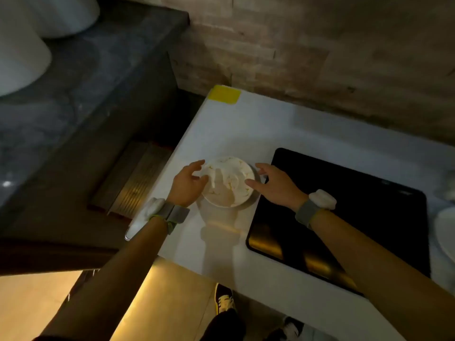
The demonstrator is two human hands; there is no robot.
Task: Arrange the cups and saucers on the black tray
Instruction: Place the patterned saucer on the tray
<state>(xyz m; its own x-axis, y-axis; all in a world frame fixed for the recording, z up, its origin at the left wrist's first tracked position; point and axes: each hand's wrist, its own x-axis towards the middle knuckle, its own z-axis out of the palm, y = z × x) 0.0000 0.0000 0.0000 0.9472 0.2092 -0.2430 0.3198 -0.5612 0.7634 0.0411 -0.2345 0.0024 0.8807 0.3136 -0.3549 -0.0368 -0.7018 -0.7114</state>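
A round white saucer (229, 183) with pale yellow marks lies on the white table (246, 129), just left of the black tray (344, 198). My left hand (189, 183) is at the saucer's left rim, fingers apart and curled toward it. My right hand (273, 183) is at its right rim, over the tray's left edge, fingers spread. Whether either hand touches the saucer is unclear. The tray is bare and glossy. White crockery (445, 230) shows partly at the far right edge.
A yellow sticker (224, 94) marks the table's far left corner. A dark stone counter (81, 99) with white vessels (22, 52) rises to the left. A brick wall (320, 45) stands behind. My shoes (224, 301) are below the table's near edge.
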